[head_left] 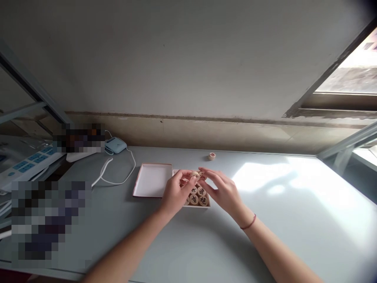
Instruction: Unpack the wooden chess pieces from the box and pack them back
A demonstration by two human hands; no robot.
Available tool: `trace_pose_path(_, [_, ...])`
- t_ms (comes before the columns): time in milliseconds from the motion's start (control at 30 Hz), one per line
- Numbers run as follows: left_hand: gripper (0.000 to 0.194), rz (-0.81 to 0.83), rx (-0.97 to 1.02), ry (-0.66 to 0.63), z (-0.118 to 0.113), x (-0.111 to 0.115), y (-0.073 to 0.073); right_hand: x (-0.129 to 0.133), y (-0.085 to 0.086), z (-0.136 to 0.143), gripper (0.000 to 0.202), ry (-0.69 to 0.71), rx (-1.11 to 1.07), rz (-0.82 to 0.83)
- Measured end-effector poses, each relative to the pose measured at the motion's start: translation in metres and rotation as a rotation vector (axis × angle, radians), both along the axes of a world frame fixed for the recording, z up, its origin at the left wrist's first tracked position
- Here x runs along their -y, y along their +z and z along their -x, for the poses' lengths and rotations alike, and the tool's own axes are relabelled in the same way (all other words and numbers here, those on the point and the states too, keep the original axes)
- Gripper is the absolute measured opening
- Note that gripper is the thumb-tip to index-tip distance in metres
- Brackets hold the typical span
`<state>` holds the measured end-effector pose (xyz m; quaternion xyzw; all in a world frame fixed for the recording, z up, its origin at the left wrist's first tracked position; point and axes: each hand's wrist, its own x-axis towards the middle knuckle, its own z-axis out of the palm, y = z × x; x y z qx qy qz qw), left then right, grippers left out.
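Observation:
A shallow box (198, 206) holds several round wooden pieces with dark characters, such as the piece (203, 201) in its near right corner. Over the box's left part, my left hand (177, 191) pinches a wooden piece (194, 174) between thumb and fingers. From the right, my right hand (223, 190) reaches over the far right corner, its thumb and fingers around another piece (202, 177). The box's white-lined lid (154, 180) lies to the left, beside the box. One loose piece with a red character (212, 156) sits beyond the box, near the wall.
A pale blue device (116, 145) with a white cable (121, 183) rests at the back left. Farther left is a power strip (33, 162). The grey table (182, 243) meets the wall behind, and sunlight falls on its right side.

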<state>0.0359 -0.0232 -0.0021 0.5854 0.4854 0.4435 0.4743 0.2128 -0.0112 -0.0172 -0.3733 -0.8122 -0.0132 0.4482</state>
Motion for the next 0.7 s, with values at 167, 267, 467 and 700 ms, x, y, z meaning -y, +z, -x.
trace_pose_path(167, [0.024, -0.043, 0.127, 0.111, 0.004, -0.005, 0.0, -0.021, -0.011, -0.038, 0.018, -0.321, 0.021, 0.122])
trace_pose_path(267, [0.025, -0.04, 0.167, 0.114, 0.006, -0.007, 0.002, -0.031, -0.024, -0.056, 0.031, -0.482, 0.09, 0.264])
trace_pose_path(467, [0.038, 0.038, 0.153, 0.153, 0.008, -0.007, 0.007, -0.034, -0.033, -0.063, 0.034, -0.54, 0.171, 0.41])
trace_pose_path(700, [0.04, 0.021, 0.006, 0.125, 0.009, -0.006, 0.008, -0.038, -0.04, -0.064, 0.036, -0.575, 0.254, 0.431])
